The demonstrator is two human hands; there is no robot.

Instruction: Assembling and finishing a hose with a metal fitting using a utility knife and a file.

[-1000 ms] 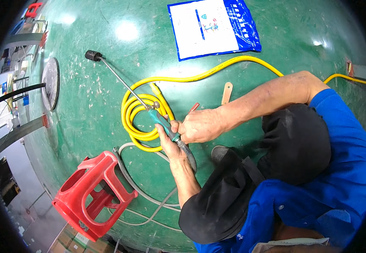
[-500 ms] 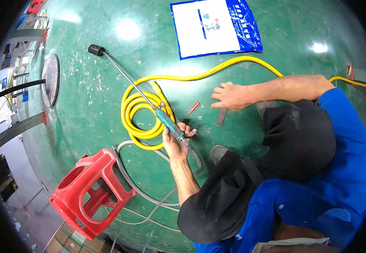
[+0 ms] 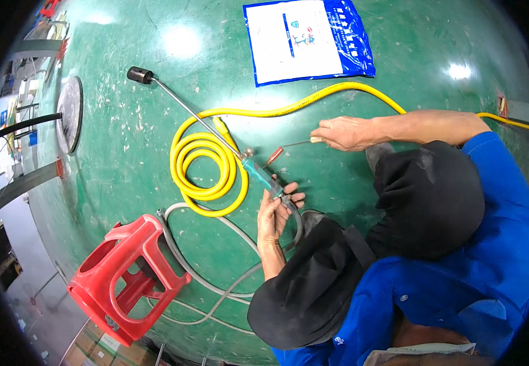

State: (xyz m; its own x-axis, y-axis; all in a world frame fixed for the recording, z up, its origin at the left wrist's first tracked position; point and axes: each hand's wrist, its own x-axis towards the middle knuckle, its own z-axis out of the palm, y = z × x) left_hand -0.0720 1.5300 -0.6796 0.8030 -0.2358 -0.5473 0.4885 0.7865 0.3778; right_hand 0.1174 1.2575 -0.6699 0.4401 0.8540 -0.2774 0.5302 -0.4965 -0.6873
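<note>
A gas torch with a black burner head (image 3: 140,75), a long metal tube and a green handle (image 3: 260,175) slants across the middle of the view. My left hand (image 3: 273,215) supports the rear of that handle, by the hose joint, with thumb and fingers loosely around it. To the right, my right hand (image 3: 347,133) is closed on a thin dark metal strip (image 3: 296,143), which sticks out leftward from a pale end at the fingertips. Between the strip and the torch, a red-handled screwdriver (image 3: 275,156) lies on the floor, its shaft partly hidden.
A coiled yellow hose (image 3: 178,160) lies left of the torch and runs off right. Grey hose (image 3: 180,263) loops beside a red plastic stool (image 3: 97,287). A blue-and-white plastic package (image 3: 307,43) lies at the far side. At left stands a round metal base (image 3: 70,116).
My right hand has picked the metal strip up from the floor. My left hand and the torch handle have moved slightly right and nearer to me.
</note>
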